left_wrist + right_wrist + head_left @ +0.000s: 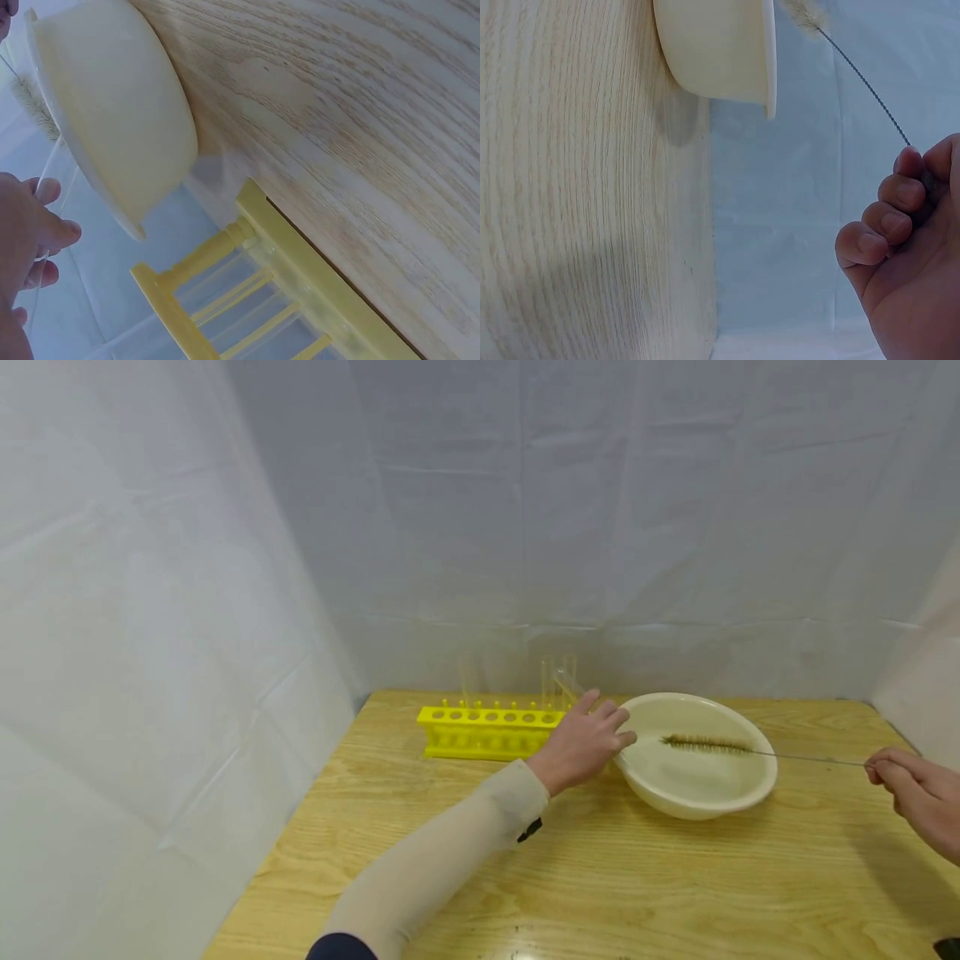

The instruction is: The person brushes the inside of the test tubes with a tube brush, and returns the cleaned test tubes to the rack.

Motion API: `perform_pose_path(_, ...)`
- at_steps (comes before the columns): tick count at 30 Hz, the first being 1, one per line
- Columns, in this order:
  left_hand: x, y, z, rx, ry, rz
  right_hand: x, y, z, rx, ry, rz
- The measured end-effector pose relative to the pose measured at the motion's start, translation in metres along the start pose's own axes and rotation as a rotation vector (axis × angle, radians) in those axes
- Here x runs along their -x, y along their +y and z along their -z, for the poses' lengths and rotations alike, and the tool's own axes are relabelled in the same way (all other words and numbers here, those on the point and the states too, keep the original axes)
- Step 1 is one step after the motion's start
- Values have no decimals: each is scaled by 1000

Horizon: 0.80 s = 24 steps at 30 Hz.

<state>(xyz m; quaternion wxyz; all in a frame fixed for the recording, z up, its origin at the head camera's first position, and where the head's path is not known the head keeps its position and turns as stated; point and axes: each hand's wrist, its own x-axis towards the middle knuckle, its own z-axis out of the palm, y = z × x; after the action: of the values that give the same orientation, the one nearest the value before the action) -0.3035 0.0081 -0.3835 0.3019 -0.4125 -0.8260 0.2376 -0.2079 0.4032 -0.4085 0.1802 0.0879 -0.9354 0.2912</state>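
My left hand (581, 746) is at the left rim of a cream basin (697, 806), beside a yellow test tube rack (480, 752). Its fingers curl round a clear glass test tube (54, 163), one end of which points at the bristles in the left wrist view. Off to the right, my right hand (918, 793) grips the twisted wire handle of a test tube brush (708, 743). The brush lies nearly level over the basin, bristles to the left. In the right wrist view the fingers (892, 223) wrap the wire's end (866, 79).
Several clear test tubes (547, 681) stand in the rack, most at its right end. The wooden table (600, 877) ends at pale sheeting (450, 527) behind and at the sides. The basin stands right of the rack.
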Motion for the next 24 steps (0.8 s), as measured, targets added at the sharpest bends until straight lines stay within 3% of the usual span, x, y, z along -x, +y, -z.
perform_pose_path(6,0,0,1,7,-15,1,0,-2,2,11,-9,8)
perform_pose_path(9,2,0,2,72,-15,29,0,-3,2,11,-12,9)
perform_pose_path(18,4,1,4,326,56,195,-2,-2,1,-11,-29,-41)
perform_pose_path(24,5,-1,13,491,97,330,-1,-1,-2,-32,-31,-18)
